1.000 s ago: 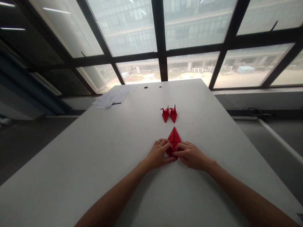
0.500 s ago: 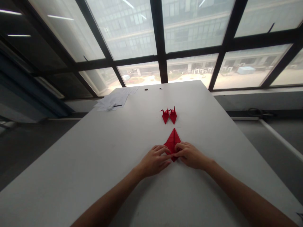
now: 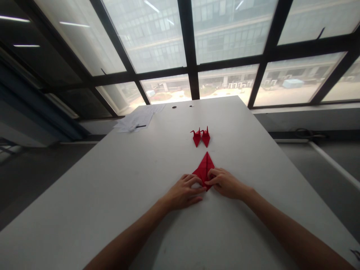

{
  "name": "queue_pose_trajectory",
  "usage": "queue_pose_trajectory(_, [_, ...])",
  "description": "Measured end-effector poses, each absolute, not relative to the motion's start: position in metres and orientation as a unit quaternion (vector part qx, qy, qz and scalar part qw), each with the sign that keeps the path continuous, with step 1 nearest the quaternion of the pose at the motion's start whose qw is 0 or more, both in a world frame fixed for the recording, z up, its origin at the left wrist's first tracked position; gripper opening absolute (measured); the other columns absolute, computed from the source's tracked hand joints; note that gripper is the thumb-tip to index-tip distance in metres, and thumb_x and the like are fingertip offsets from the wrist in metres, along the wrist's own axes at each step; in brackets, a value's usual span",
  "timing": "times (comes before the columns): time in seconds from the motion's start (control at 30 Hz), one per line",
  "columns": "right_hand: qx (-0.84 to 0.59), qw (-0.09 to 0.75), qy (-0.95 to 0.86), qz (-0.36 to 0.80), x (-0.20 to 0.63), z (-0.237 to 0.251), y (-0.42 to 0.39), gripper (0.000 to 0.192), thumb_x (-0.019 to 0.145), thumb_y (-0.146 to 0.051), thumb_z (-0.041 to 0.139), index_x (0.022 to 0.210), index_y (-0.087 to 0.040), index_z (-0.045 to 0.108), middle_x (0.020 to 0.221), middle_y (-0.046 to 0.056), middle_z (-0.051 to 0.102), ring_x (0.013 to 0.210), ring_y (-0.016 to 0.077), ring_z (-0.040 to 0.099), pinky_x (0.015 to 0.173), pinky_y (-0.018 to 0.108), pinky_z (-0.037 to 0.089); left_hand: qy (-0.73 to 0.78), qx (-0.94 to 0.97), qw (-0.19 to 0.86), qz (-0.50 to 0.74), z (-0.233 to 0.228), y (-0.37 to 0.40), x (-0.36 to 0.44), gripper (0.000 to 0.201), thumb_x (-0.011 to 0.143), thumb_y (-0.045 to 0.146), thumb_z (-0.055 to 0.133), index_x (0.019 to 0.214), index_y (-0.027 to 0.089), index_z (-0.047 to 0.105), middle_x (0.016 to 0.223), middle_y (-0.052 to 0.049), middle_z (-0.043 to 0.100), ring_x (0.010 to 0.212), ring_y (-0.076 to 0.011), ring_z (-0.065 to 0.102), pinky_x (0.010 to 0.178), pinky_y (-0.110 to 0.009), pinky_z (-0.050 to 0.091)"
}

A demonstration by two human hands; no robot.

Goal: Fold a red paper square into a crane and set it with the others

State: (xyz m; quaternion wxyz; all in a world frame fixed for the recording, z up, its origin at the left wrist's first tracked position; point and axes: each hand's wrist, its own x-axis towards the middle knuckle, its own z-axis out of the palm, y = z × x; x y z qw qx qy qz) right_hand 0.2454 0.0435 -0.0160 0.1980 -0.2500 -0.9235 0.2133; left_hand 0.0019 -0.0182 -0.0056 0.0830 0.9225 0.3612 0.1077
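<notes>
The left hand (image 3: 185,192), half open with parted fingers, rests fingertips on the folded red paper (image 3: 203,169); the right hand (image 3: 227,183), fingers curled, touches its right side, its grip unclear. The paper lies nearer the right edge of the counter (image 3: 135,168). Beyond stand two red paper cranes (image 3: 206,139); white sheets (image 3: 137,116) lie by the far left corner.

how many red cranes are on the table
2: the left crane and the right crane, side by side beyond the red paper. Both are in plain view.
</notes>
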Motion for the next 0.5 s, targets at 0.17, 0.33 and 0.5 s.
queue_pose_trajectory(0.17, [-0.247,0.198,-0.924,0.214,0.245,-0.018,0.044,0.039,0.079,-0.002,0.055,0.096,-0.028,0.078,0.090,0.002,0.063,0.087,0.0171,0.055,0.084,0.030,0.044,0.345,0.928,0.091,0.109,-0.004,-0.019,0.000,0.033,0.094,0.044,0.057,0.126,0.037,0.063,0.122,-0.006,0.061,0.122,-0.0257,0.051,0.106,-0.043,0.037])
queue_pose_trajectory(0.33, [-0.247,0.198,-0.924,0.213,0.245,-0.018,0.044,0.038,0.083,-0.006,0.056,0.103,-0.030,0.077,0.094,0.003,0.064,0.089,0.0173,0.057,0.088,0.032,0.044,0.347,0.918,0.103,0.160,-0.010,-0.020,-0.007,0.029,0.097,0.033,0.052,0.123,0.033,0.065,0.123,-0.005,0.064,0.121,-0.0214,0.054,0.107,-0.040,0.040])
queue_pose_trajectory(0.5, [-0.240,0.200,-0.925,0.218,0.246,-0.022,0.044,0.038,0.084,-0.006,0.056,0.105,-0.030,0.076,0.097,0.003,0.065,0.094,0.0188,0.058,0.090,0.033,0.043,0.421,0.896,0.074,0.123,-0.020,-0.017,-0.004,0.051,0.099,0.037,0.048,0.148,0.028,0.039,0.153,-0.007,0.042,0.141,-0.0234,0.038,0.118,-0.046,0.030])
